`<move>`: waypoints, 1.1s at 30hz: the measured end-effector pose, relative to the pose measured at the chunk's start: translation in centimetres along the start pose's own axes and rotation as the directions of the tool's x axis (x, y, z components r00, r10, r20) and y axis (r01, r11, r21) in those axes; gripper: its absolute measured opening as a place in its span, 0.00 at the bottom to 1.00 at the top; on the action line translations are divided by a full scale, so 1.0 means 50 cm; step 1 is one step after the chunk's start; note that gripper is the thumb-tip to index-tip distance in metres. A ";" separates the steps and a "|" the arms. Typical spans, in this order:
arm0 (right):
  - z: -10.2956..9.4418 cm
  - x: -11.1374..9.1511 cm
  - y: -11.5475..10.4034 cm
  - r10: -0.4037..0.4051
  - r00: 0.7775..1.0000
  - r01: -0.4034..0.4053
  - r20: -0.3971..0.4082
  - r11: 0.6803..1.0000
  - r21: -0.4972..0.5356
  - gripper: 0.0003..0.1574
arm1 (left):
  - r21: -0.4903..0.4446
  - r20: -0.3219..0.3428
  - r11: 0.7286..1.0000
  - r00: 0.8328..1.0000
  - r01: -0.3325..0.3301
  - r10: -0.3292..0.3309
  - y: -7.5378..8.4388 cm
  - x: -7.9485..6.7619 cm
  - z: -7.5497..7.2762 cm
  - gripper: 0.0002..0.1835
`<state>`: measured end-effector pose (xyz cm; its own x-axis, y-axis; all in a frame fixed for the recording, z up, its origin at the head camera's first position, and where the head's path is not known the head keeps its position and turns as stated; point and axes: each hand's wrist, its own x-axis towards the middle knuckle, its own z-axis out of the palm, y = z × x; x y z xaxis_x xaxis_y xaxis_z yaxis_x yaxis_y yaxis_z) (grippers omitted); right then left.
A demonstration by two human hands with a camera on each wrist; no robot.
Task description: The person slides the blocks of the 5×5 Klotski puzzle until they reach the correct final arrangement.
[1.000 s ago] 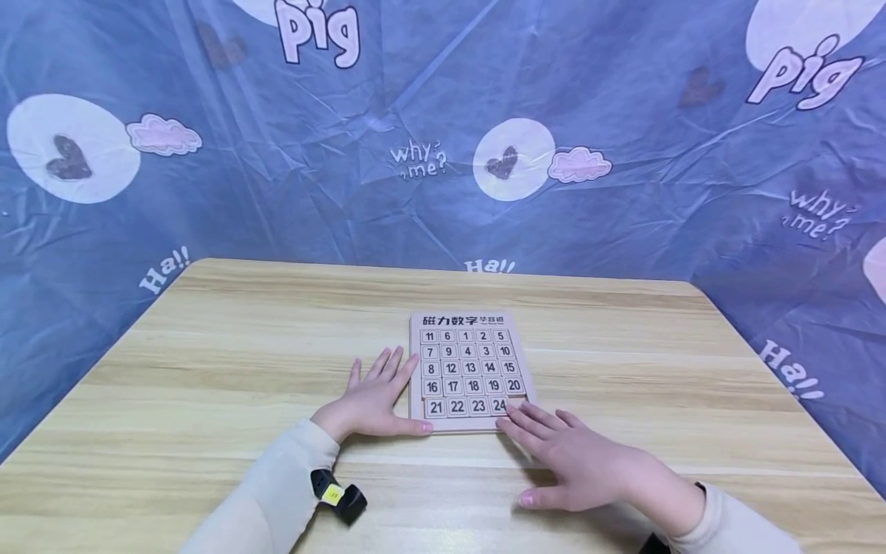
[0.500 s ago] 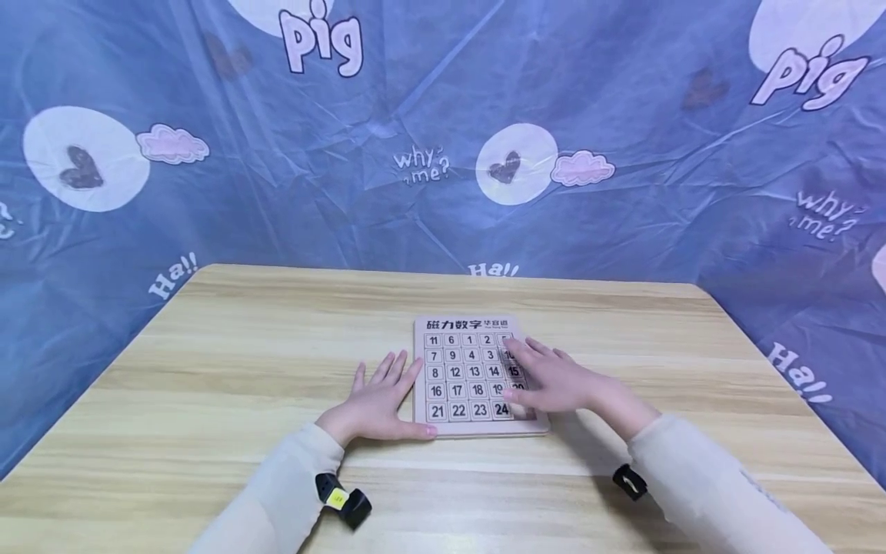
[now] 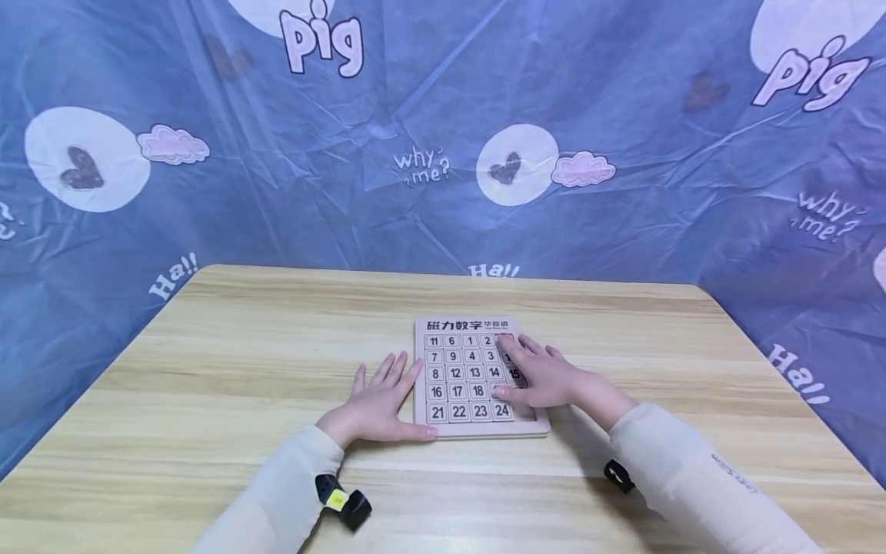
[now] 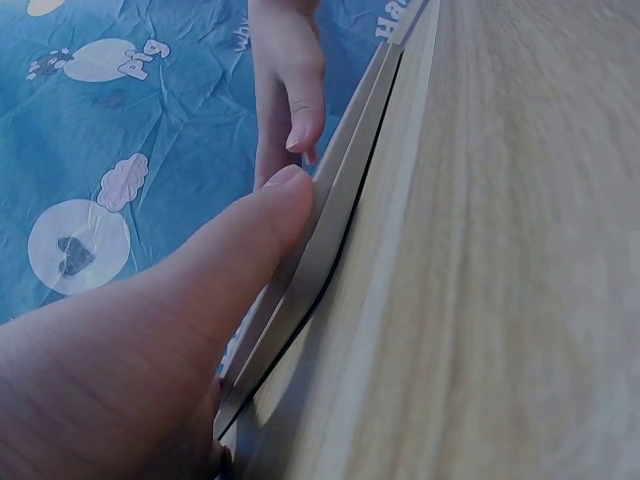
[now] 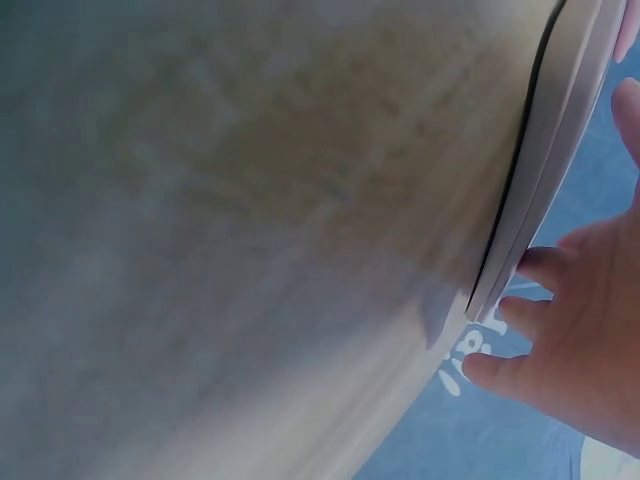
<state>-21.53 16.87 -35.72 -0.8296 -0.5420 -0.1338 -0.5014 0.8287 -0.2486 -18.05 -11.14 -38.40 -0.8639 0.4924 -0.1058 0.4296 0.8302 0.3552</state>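
Observation:
A flat sliding number puzzle (image 3: 484, 429) with rows of numbered tiles lies on the wooden table. Against its left edge rests my left hand (image 3: 377, 406), fingers spread and thumb on the lower left corner. The left wrist view shows that thumb (image 4: 245, 225) touching the puzzle's rim. Over the puzzle's right-hand column is my right hand (image 3: 545, 379), its fingers extended toward the top right tile and its thumb near the fourth row. It covers several tiles there. A gap without a tile shows at the lower right, beside tile 24 (image 3: 501, 412).
The wooden table (image 3: 242, 400) spreads around the puzzle. Behind it hangs a blue printed cloth (image 3: 332, 208). A black strap device (image 3: 339, 498) sits on my left wrist, and another black band (image 3: 618, 475) is under the right sleeve.
My right hand has moved up from the puzzle's lower right corner to its upper right column, then slightly left. The left hand stays at the left edge. The view has shifted a little.

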 end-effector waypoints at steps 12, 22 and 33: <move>0.008 -0.035 -0.010 -0.068 0.998 0.067 -0.019 0.997 -0.024 0.55 | -0.002 -0.006 1.000 1.000 0.003 -0.003 0.001 -0.001 -0.003 0.58; 0.004 -0.050 -0.005 -0.033 0.999 0.033 0.000 0.991 0.126 0.52 | -0.001 0.000 1.000 1.000 -0.002 0.002 0.001 -0.001 0.002 0.58; -0.019 -0.041 0.008 -0.022 0.996 0.032 -0.085 0.992 0.118 0.53 | -0.011 -0.005 1.000 1.000 -0.001 0.001 0.000 -0.003 -0.001 0.58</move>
<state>-20.27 18.43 -34.64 -0.8362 -0.5465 -0.0457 -0.4954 0.7884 -0.3647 -17.95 -11.21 -38.31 -0.8648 0.4920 -0.1005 0.4277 0.8266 0.3658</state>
